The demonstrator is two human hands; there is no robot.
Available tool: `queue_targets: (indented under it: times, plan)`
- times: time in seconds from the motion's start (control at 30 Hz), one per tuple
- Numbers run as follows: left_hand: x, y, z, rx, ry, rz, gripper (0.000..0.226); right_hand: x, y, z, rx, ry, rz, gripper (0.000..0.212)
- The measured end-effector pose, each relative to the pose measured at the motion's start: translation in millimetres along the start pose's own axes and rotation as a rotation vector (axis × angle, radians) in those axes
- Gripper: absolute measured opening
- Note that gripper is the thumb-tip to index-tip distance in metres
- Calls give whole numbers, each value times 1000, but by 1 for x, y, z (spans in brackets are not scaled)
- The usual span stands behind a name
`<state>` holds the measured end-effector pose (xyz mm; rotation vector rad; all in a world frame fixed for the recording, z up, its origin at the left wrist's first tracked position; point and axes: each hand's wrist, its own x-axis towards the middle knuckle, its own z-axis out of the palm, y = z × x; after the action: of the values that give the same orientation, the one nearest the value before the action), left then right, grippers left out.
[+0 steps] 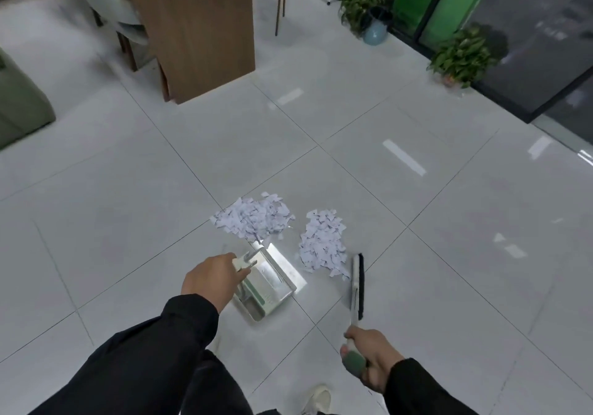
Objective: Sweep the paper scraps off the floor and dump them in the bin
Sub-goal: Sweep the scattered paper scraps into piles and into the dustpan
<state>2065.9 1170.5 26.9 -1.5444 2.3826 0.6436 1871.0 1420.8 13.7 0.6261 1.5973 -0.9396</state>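
Two heaps of torn paper lie on the pale tiled floor, well out from the wooden surface at the back. Starting at the left, the left hand is curled round the handle of a shiny metal dustpan, which sits low on the tiles with its open lip turned toward the scraps. Just beyond that lip spreads the left heap, its nearest scraps touching or all but touching the pan's far corner. Beside it, a narrow strip of bare tile away, sits the right heap. Against that heap's near right edge rests the brush, dark bristles down, its pale stem running back to the right hand, which is wrapped tightly round the green grip.

These scraps look feather-light and loose, so I'd expect them to scatter or flutter under a quick stroke; short, gentle sweeps toward the pan should suit them. No bin shows from where I stand, and nothing is in the pan yet.
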Motion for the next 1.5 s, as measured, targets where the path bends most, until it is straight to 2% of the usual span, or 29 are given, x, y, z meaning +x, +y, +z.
queue_targets:
  times: [0.07, 0.1, 0.17, 0.23, 0.27, 0.33, 0.53, 0.77, 0.93, 1.27, 1.37, 1.5]
  plan:
    - [0, -11, -3, 8, -14, 21, 50, -6, 8, 21, 38, -12, -6, 19]
    - [10, -40, -15, 6, -30, 20, 49, -9, 11, 59, 56, -9, -7, 15]
    - [12, -47, -23, 46, -81, 59, 39, -19, 10, 81, 112, -17, 8, 9]
    - [31, -94, -49, 47, -99, 75, 33, -26, 4, 144, 119, -47, 15, 8]
    - [32, -89, -48, 60, -115, 101, 34, -32, -1, 145, 150, -53, 18, 8]
    - [53, -125, -70, 62, -117, 139, 37, -39, -7, 195, 221, -78, 13, 10]
    - [90, -145, -94, 74, -169, 207, 51, -75, -13, 242, 370, -78, -45, 20]
    - [116, -152, -108, 96, -180, 236, 38, -126, -25, 216, 257, 12, -138, 20]
    - [122, -155, -119, -7, -148, 127, 34, -117, -55, 179, 100, 115, -202, 21]
    - [117, -135, -129, -34, -95, 4, 42, 8, -149, 130, -111, 218, -225, 17]
    - [123, -118, -123, -39, -70, -41, 40, 42, -178, 131, -169, 185, -194, 8]
    - [124, -94, -111, -57, -46, -118, 42, 72, -202, 139, -225, 91, -130, 7]
